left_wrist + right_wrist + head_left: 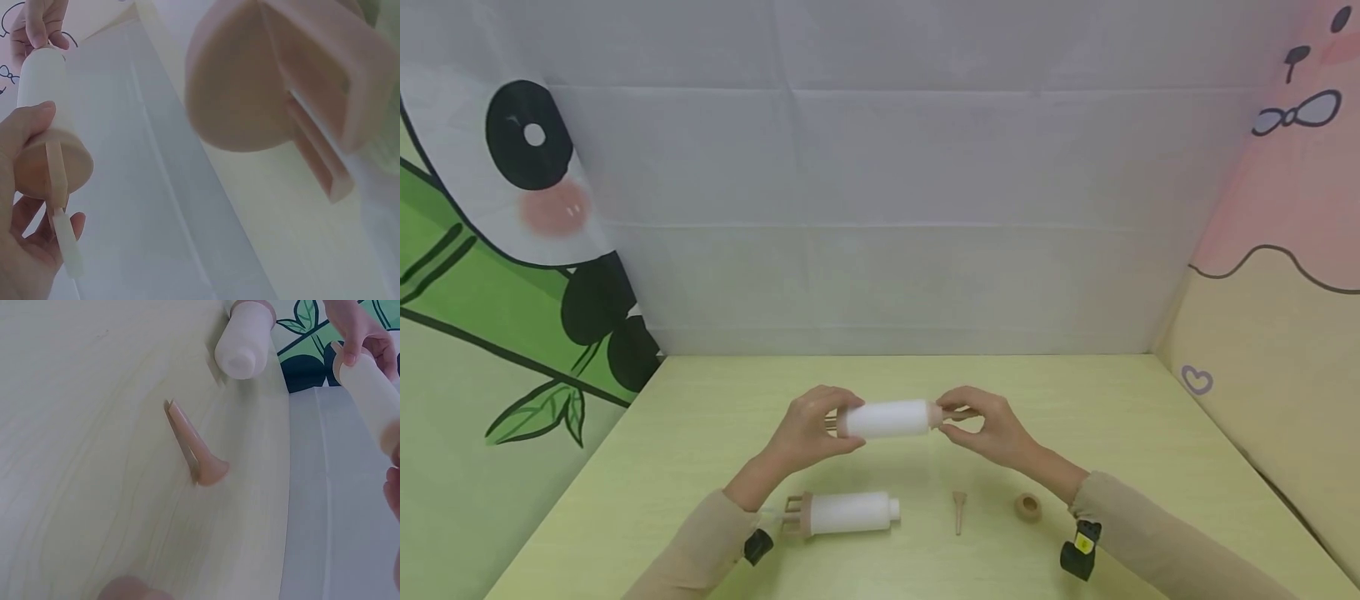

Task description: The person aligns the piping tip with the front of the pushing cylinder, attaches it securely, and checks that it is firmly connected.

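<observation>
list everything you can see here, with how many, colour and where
held bottle: 1, white with tan handle end, between the hands above the table
end cap: 1, tan, on the held bottle's right end
thin piece: 1, tan, sticking out beyond the end cap
lying bottle: 1, white with tan handle end, on the table
flared piece: 1, tan, on the table, right of the lying bottle
round hollow piece: 1, tan, on the table, right of the flared piece
table: 1, pale yellow, below everything
back sheet: 1, greyish white, behind the table
wrist camera: 2, black, one per wrist
sleeve: 2, beige, on both arms
left hand: 1, on the held bottle's left end
right hand: 1, at its right end
</observation>
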### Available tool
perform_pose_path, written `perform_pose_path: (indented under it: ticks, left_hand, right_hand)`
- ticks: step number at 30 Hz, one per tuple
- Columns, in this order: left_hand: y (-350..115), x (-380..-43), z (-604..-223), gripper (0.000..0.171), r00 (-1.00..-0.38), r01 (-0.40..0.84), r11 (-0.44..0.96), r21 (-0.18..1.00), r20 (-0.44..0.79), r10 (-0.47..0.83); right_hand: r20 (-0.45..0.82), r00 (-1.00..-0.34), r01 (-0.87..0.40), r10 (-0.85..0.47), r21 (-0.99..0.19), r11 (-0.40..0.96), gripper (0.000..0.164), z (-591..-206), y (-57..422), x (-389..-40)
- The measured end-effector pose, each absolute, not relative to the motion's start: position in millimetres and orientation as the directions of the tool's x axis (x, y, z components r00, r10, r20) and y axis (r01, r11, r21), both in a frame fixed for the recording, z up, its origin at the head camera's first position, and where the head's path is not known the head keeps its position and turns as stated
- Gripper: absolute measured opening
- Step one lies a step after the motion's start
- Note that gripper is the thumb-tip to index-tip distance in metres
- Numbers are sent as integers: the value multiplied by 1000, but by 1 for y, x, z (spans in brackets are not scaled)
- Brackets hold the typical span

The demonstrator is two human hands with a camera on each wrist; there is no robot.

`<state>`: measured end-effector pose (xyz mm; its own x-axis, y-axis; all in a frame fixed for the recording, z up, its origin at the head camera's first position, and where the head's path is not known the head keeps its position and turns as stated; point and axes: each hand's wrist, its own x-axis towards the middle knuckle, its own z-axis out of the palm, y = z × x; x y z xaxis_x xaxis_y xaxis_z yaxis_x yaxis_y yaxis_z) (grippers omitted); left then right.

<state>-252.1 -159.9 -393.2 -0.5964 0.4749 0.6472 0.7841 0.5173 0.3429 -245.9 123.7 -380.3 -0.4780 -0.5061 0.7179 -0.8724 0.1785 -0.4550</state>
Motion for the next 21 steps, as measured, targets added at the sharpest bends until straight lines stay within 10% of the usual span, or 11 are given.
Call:
perform_pose_path:
  ticks: [21]
  left_hand:
    - [-154, -252, -395, 42, -605, 787, 477, 391, 638, 476]
  right_hand:
    - [719, -481, -872, -502, -450, 191, 32, -386, 126, -244]
